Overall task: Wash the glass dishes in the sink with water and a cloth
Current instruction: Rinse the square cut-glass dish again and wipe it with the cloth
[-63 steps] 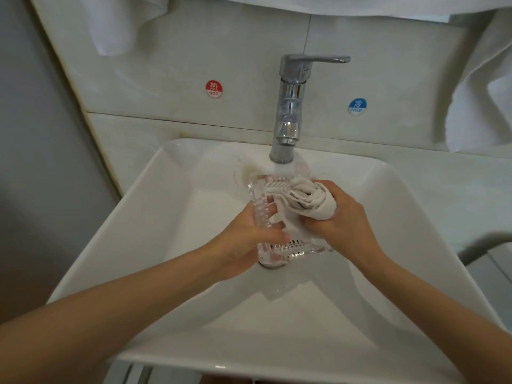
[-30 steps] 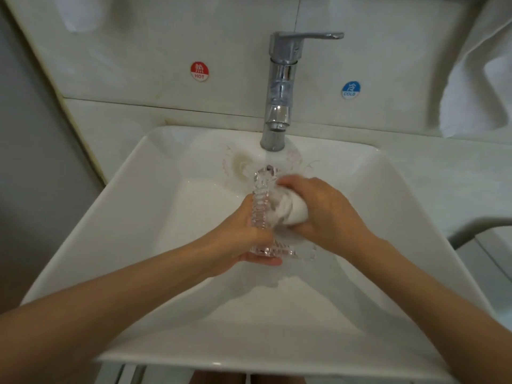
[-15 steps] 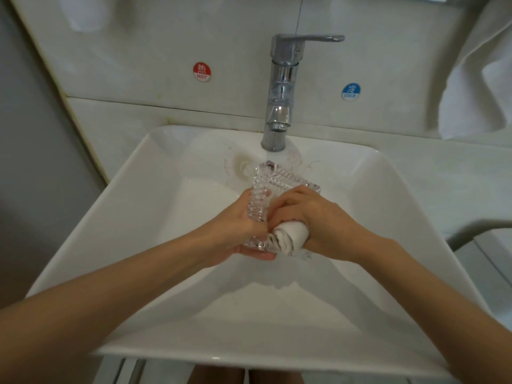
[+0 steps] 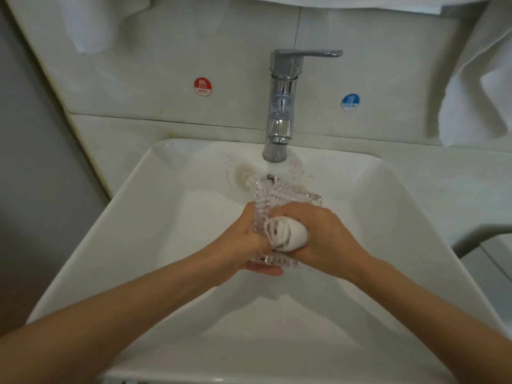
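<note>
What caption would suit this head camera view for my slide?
Left hand holds a ridged glass dish under the running tap while the right hand scrubs it with a white cloth.

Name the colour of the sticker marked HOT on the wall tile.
Red, with white lettering: the HOT sticker, left of the tap, head view.

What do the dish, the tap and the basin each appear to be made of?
Dish: clear cut glass, ridged and see-through. Tap: metal, probably chrome-plated, with mirror-like reflections. Basin: glossy white, likely glazed ceramic, though the gloss alone cannot confirm that.
</note>
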A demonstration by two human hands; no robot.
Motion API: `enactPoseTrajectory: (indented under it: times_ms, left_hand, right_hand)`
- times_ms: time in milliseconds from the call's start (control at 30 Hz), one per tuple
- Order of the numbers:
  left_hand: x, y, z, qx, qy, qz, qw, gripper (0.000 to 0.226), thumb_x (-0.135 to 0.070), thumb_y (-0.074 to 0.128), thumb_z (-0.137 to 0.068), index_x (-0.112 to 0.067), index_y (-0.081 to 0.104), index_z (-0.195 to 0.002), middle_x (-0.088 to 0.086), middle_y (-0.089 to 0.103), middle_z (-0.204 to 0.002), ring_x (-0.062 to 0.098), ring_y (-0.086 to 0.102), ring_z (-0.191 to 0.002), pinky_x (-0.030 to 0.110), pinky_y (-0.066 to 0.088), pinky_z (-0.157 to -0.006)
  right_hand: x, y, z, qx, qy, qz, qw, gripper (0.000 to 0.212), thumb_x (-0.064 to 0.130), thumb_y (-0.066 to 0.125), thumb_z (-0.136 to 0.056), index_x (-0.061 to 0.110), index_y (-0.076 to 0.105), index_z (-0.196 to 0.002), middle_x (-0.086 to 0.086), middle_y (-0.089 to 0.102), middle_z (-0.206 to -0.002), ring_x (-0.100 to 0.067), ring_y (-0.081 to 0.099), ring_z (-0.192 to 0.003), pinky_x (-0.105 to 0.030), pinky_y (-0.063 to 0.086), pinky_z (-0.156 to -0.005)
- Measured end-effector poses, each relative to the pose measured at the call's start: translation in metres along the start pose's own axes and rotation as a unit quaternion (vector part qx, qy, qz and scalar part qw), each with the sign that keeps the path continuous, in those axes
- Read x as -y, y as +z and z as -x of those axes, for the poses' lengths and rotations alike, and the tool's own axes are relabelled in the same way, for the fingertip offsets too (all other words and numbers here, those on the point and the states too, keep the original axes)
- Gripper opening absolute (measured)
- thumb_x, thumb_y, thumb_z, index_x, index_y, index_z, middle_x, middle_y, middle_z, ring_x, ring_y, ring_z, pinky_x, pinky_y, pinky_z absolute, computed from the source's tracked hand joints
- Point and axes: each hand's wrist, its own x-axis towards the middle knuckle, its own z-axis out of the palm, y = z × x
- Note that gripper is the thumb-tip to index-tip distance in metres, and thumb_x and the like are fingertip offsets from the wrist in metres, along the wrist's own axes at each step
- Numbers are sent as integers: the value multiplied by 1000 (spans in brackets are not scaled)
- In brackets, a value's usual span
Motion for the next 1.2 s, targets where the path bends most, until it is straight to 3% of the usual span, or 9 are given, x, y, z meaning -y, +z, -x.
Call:
enactPoseTrajectory:
  times_ms: [300,433,567,733,800,900,1000,1100,1200]
  left_hand:
    - [0,-3,-2,-12,-32,-2,999,61,10,48,-77,-31,43,-121,2,59,-111,18,67,-84,38,59,-64]
    - [-4,-3,-5,-15,-23,4,1000,68,4,54,-67,-29,40,-125,11,62,-113,25,67,-86,44,59,-69]
    - [-4,-6,-3,-12,-19,-12,1000,64,8,50,-79,-28,39,-130,9,57,-122,27,65,-98,38,59,-61]
    - [-3,0,0,17,-18,-54,998,63,12,45,-84,-50,59,-89,-12,68,-88,11,69,-73,32,57,-58]
    - [-2,1,0,14,-21,-64,998,60,11,46,-84,-47,57,-98,-9,67,-96,15,70,-76,33,57,-58]
    - [-3,-1,-1,-9,-37,-43,998,57,11,43,-85,-30,44,-124,7,59,-115,23,67,-85,35,58,-57]
    - [-7,-1,-2,-26,-43,-24,998,58,12,40,-85,-26,40,-128,8,62,-105,27,66,-84,37,59,-61]
    - [-7,4,1,-28,-46,-23,998,53,9,46,-86,-27,41,-124,5,65,-105,25,67,-86,36,59,-63]
    - [-7,8,4,-42,-59,-7,997,42,0,54,-86,-26,43,-116,8,61,-109,22,66,-83,31,58,-58]
  right_hand:
    - [-5,-25,-5,253,-102,175,946,38,18,71,-77,34,65,-110,13,52,-119,-10,41,-113,-30,45,-84]
    - [4,-29,-6,215,-155,311,913,40,8,65,-75,31,65,-107,6,54,-117,-21,44,-113,-33,40,-79]
    - [12,-22,0,174,-77,204,960,42,15,72,-73,32,63,-111,6,54,-109,-17,48,-100,-31,44,-72]
    - [11,-16,-1,193,-12,104,976,33,18,76,-72,22,69,-104,5,59,-110,-7,54,-95,-21,42,-81]
    - [14,-17,-1,210,-17,93,973,31,17,76,-71,20,69,-102,5,61,-108,-7,54,-94,-21,42,-80]
    - [19,-28,-1,268,-51,179,945,36,16,70,-75,27,64,-110,11,56,-116,-11,48,-108,-26,42,-78]
    - [20,-39,-4,300,-89,321,894,41,21,62,-83,37,55,-120,16,47,-129,-12,37,-122,-30,40,-87]
    - [17,-37,-8,223,-127,395,882,42,12,61,-83,35,57,-118,8,46,-128,-19,39,-122,-33,37,-85]
    - [4,-27,-8,137,-121,412,893,48,3,80,-57,22,67,-98,1,60,-110,-24,57,-100,-31,47,-61]
